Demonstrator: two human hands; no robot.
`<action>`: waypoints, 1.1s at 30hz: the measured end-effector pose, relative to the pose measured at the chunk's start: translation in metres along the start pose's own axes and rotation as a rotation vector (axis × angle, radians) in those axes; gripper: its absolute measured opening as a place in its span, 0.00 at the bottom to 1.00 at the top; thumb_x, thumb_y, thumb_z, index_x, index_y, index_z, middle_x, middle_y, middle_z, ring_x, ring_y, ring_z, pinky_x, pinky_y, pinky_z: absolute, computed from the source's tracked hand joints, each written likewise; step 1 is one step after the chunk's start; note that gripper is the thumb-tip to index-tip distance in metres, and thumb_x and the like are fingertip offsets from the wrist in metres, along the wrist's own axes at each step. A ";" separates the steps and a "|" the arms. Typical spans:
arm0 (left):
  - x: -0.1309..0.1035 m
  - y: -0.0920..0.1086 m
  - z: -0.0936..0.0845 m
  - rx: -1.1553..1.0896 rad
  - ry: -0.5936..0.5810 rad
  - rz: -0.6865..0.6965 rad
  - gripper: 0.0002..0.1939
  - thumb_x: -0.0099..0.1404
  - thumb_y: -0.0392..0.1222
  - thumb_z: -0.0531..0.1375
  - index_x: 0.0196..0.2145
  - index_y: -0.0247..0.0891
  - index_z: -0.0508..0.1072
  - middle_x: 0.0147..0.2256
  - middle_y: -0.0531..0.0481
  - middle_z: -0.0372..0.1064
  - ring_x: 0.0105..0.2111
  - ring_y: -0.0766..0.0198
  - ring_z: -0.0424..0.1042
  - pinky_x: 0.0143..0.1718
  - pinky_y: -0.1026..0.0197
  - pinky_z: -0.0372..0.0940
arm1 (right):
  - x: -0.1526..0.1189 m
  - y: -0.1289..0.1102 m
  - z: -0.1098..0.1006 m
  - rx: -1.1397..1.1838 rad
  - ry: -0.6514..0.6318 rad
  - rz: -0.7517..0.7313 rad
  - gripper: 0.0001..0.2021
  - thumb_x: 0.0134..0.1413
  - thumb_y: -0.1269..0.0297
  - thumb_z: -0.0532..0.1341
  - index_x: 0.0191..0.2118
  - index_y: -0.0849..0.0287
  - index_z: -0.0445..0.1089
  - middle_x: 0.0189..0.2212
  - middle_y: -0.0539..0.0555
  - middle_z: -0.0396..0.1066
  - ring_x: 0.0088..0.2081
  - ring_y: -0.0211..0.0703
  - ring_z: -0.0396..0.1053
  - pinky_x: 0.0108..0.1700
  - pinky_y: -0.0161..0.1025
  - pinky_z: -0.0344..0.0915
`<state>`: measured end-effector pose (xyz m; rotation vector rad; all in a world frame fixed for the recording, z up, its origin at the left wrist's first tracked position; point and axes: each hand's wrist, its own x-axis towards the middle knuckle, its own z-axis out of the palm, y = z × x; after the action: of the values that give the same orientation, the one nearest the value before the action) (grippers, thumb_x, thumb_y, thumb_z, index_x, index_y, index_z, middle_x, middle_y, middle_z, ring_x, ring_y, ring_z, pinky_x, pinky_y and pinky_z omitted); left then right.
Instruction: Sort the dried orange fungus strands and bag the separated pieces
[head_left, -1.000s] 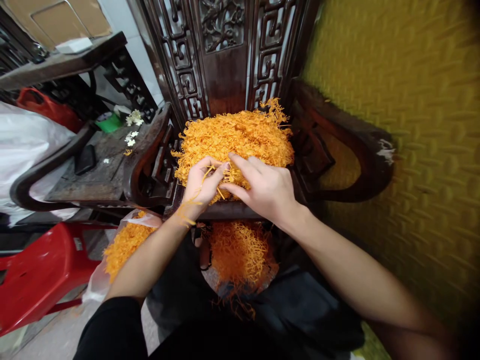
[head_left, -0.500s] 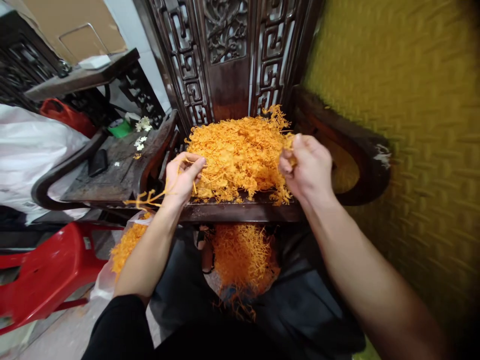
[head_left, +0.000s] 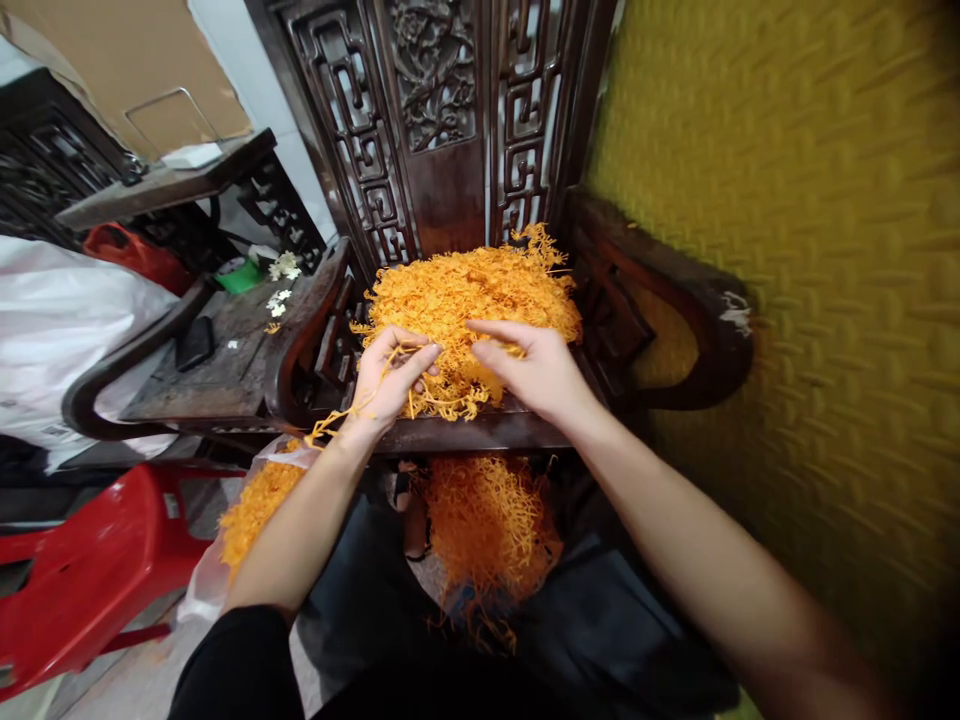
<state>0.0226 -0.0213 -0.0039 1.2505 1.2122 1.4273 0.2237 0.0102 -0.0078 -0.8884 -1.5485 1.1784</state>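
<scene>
A heap of thin orange strands (head_left: 469, 300) lies on the seat of a dark carved wooden chair (head_left: 450, 130). My left hand (head_left: 390, 375) is at the heap's front left edge, its fingers pinched on a small bunch of orange strands that trail down past my wrist. My right hand (head_left: 532, 365) rests on the front of the heap with its fingers spread into the strands. More orange strands (head_left: 487, 520) lie piled on my lap below the seat edge.
A clear bag of orange strands (head_left: 251, 505) hangs at the lower left beside a red plastic stool (head_left: 82, 570). A second wooden chair (head_left: 217, 350) with small white flowers and a dark object stands left. A yellow woven wall (head_left: 810, 250) fills the right side.
My right hand came back from the heap's right side to its front middle. My left hand stayed at the front left, still pinching strands.
</scene>
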 end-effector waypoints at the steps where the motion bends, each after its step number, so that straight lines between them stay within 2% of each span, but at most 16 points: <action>1: -0.002 0.001 0.003 0.004 -0.009 -0.007 0.20 0.55 0.51 0.75 0.34 0.38 0.72 0.31 0.52 0.75 0.25 0.69 0.75 0.19 0.70 0.61 | -0.001 0.001 0.007 -0.092 -0.038 -0.045 0.18 0.58 0.51 0.69 0.48 0.57 0.79 0.41 0.55 0.80 0.43 0.46 0.77 0.46 0.45 0.73; 3: -0.002 0.003 0.005 0.020 -0.008 0.000 0.19 0.54 0.49 0.76 0.32 0.38 0.72 0.27 0.54 0.73 0.23 0.69 0.73 0.19 0.69 0.60 | -0.003 0.003 0.017 -0.225 -0.098 -0.126 0.13 0.62 0.52 0.67 0.41 0.58 0.78 0.40 0.55 0.80 0.42 0.46 0.76 0.47 0.45 0.70; 5: 0.003 0.009 -0.001 0.012 0.085 0.077 0.19 0.53 0.47 0.76 0.30 0.38 0.71 0.26 0.54 0.73 0.21 0.71 0.71 0.18 0.69 0.58 | 0.000 0.007 0.017 -0.370 -0.080 -0.195 0.13 0.65 0.54 0.63 0.34 0.58 0.74 0.32 0.53 0.78 0.34 0.43 0.72 0.41 0.42 0.67; 8: 0.017 0.019 -0.021 -0.111 0.366 0.261 0.21 0.50 0.46 0.77 0.27 0.38 0.67 0.27 0.55 0.75 0.19 0.74 0.67 0.16 0.71 0.55 | 0.009 0.013 -0.004 -0.542 0.160 -0.247 0.13 0.64 0.58 0.63 0.29 0.57 0.69 0.28 0.53 0.75 0.29 0.41 0.67 0.35 0.41 0.61; 10: 0.023 0.025 -0.033 -0.193 0.431 0.285 0.23 0.49 0.47 0.77 0.28 0.38 0.66 0.26 0.55 0.75 0.19 0.75 0.66 0.18 0.71 0.56 | 0.016 0.015 -0.023 -0.500 0.333 -0.197 0.11 0.61 0.59 0.64 0.29 0.56 0.68 0.27 0.52 0.75 0.26 0.41 0.66 0.33 0.40 0.60; 12: 0.023 0.026 -0.038 -0.216 0.370 0.248 0.23 0.50 0.47 0.77 0.28 0.38 0.66 0.27 0.54 0.76 0.20 0.74 0.67 0.19 0.71 0.59 | 0.019 0.014 -0.035 -0.364 0.361 -0.092 0.10 0.61 0.59 0.64 0.30 0.56 0.67 0.27 0.52 0.76 0.24 0.39 0.68 0.29 0.38 0.61; 14: 0.019 0.025 -0.036 -0.216 0.301 0.239 0.23 0.51 0.47 0.77 0.29 0.38 0.66 0.27 0.55 0.75 0.20 0.74 0.68 0.20 0.70 0.60 | 0.018 0.010 -0.037 -0.256 0.254 0.008 0.09 0.61 0.59 0.63 0.32 0.57 0.69 0.29 0.53 0.77 0.20 0.37 0.69 0.25 0.36 0.60; 17: 0.012 0.023 -0.029 -0.222 0.271 0.247 0.23 0.52 0.47 0.77 0.29 0.38 0.66 0.27 0.54 0.75 0.21 0.73 0.68 0.20 0.70 0.61 | 0.010 0.005 -0.027 -0.171 0.042 0.079 0.08 0.61 0.61 0.63 0.41 0.59 0.76 0.33 0.53 0.79 0.18 0.34 0.68 0.23 0.35 0.60; 19: 0.011 0.022 -0.027 -0.222 0.286 0.236 0.24 0.51 0.47 0.77 0.30 0.39 0.65 0.28 0.54 0.76 0.21 0.73 0.68 0.21 0.69 0.61 | 0.007 0.006 -0.017 -0.056 -0.053 0.119 0.11 0.60 0.59 0.64 0.43 0.59 0.78 0.27 0.50 0.75 0.17 0.32 0.63 0.21 0.34 0.56; 21: 0.012 0.023 -0.027 -0.217 0.305 0.225 0.24 0.50 0.48 0.77 0.30 0.39 0.65 0.28 0.54 0.76 0.21 0.73 0.68 0.21 0.68 0.61 | 0.006 0.011 -0.009 0.086 -0.119 0.190 0.14 0.58 0.51 0.68 0.38 0.59 0.78 0.19 0.45 0.66 0.16 0.31 0.56 0.19 0.33 0.49; 23: 0.013 0.023 -0.026 -0.212 0.312 0.223 0.25 0.50 0.48 0.77 0.30 0.39 0.64 0.28 0.54 0.75 0.21 0.73 0.68 0.21 0.68 0.61 | 0.008 0.018 -0.003 0.188 -0.160 0.273 0.21 0.51 0.43 0.71 0.30 0.58 0.75 0.16 0.44 0.59 0.16 0.30 0.51 0.18 0.33 0.43; 25: 0.012 0.022 -0.024 -0.216 0.305 0.226 0.25 0.51 0.48 0.76 0.30 0.40 0.64 0.29 0.54 0.75 0.21 0.73 0.68 0.21 0.69 0.60 | 0.010 0.025 0.003 0.241 -0.173 0.343 0.25 0.46 0.39 0.73 0.26 0.57 0.72 0.17 0.44 0.59 0.16 0.29 0.50 0.18 0.33 0.40; 28: 0.008 0.019 -0.017 -0.220 0.286 0.233 0.24 0.54 0.48 0.76 0.31 0.40 0.64 0.29 0.54 0.75 0.22 0.73 0.68 0.21 0.69 0.60 | 0.014 0.030 0.013 0.332 -0.189 0.386 0.26 0.45 0.39 0.74 0.26 0.57 0.70 0.19 0.45 0.61 0.17 0.28 0.50 0.18 0.32 0.38; 31: 0.006 0.014 -0.014 -0.122 0.254 0.293 0.19 0.62 0.50 0.71 0.35 0.40 0.65 0.33 0.52 0.76 0.26 0.70 0.72 0.24 0.68 0.63 | 0.017 0.025 0.017 0.483 -0.169 0.299 0.23 0.45 0.45 0.76 0.28 0.58 0.70 0.21 0.44 0.60 0.18 0.27 0.52 0.19 0.31 0.40; 33: 0.009 0.012 -0.026 0.071 0.156 0.395 0.18 0.63 0.51 0.70 0.42 0.41 0.68 0.42 0.47 0.78 0.35 0.66 0.77 0.31 0.65 0.69 | 0.019 0.016 0.012 0.529 -0.059 0.183 0.21 0.46 0.49 0.77 0.27 0.59 0.70 0.21 0.44 0.60 0.19 0.26 0.53 0.19 0.31 0.42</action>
<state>-0.0043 -0.0180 0.0086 1.5110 1.1680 1.8079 0.2065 0.0289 -0.0197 -0.6496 -1.1270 1.6575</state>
